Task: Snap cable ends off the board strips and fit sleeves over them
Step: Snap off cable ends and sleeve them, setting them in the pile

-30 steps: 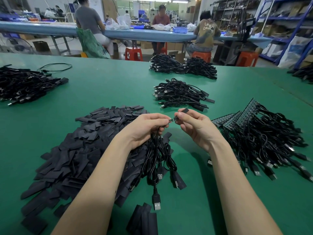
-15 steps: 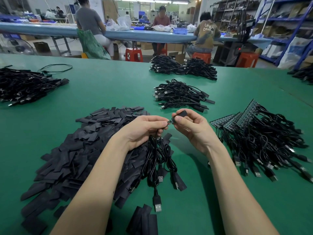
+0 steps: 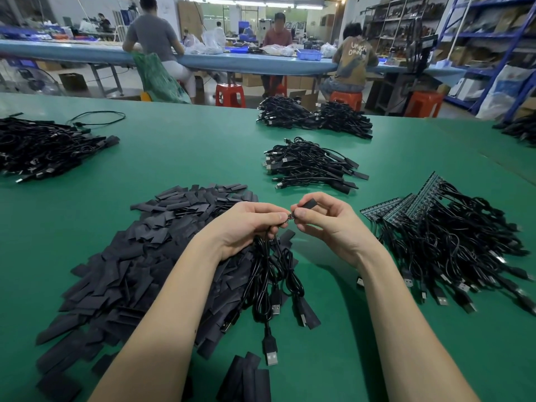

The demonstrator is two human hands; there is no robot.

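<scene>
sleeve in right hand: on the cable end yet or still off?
Still off. The right hand pinches the sleeve just short of the cable end, which the left hand holds bare.

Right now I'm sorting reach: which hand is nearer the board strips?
Right. The right hand is just beside the board strips; the left hand lies farther off, over the sleeve pile.

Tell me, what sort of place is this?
Most likely a small electronics assembly workshop: heaps of black USB cables and sleeves on a green worktable, workers on stools, and stocked shelving behind.
</scene>
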